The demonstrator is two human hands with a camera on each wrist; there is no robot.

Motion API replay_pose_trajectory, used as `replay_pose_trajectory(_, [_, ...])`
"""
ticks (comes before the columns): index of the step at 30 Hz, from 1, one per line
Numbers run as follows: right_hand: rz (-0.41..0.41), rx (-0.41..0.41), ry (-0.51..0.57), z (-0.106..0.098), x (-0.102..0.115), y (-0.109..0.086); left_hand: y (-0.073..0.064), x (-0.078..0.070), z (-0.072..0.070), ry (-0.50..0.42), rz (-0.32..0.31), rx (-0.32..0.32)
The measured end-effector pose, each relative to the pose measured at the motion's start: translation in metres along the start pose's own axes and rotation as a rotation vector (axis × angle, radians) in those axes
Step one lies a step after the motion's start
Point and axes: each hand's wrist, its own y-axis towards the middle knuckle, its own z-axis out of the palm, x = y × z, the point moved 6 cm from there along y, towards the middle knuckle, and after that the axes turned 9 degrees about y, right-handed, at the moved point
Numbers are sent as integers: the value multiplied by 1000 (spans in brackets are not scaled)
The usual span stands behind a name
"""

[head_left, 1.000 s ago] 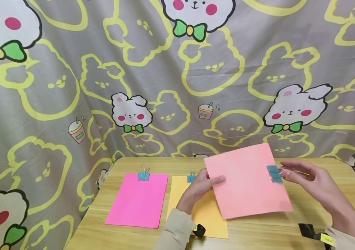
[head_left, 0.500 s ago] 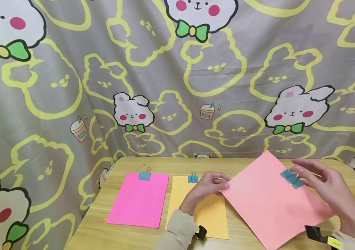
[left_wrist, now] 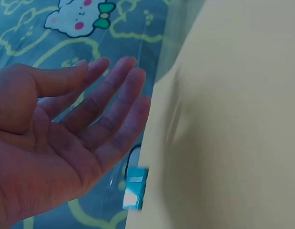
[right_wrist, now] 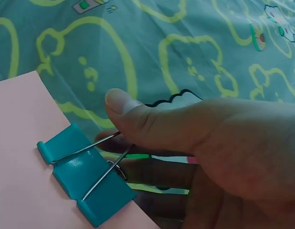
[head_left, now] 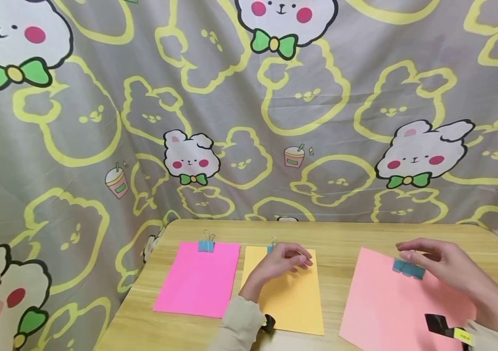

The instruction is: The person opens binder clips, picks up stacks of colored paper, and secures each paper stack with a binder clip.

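Observation:
My right hand [head_left: 459, 270] pinches the wire handles of a teal binder clip [head_left: 408, 269], thumb on top and fingers beneath. That clip bites the top edge of a salmon-pink paper stack [head_left: 373, 302], held low at the right of the table. Up close in the right wrist view, the clip [right_wrist: 90, 179] sits across the paper's edge. My left hand [head_left: 280, 263] hovers over a yellow-orange paper stack [head_left: 297, 307], fingers loosely bent, holding nothing. In the left wrist view its palm [left_wrist: 66, 148] faces the camera, beside the stack's teal clip [left_wrist: 136, 188].
A hot-pink paper stack [head_left: 200, 280] with its own teal binder clip [head_left: 206, 246] lies at the left of the wooden table [head_left: 341, 234]. Behind the table hangs a grey curtain [head_left: 231, 107] printed with cartoon bears and rabbits.
My left hand has let go of the salmon-pink stack and moved slightly left. The stack has turned so its clip is at the top, and it has come lower, with my right hand still on the clip.

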Motion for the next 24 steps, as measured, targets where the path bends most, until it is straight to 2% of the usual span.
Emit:
replay_pose_trajectory(4, [-25,5,-6,8,-1,9,-13,4,-23,170,6,-101])
replay_pose_trajectory(6, [-51,2,-16,12,-2,13,-21,9,-35,279,-12,-163])
replay_pose_trajectory(9, [-105,6,-40,18,-4,22,-32,15,-52,395,-49,-232])
replay_pose_trajectory(17, [-201,72,-113,37,-9,55,-69,28,-89,612,-97,-333])
replay_pose_trajectory(24, [-255,100,-134,52,-11,77,-96,35,-116,827,-92,-403])
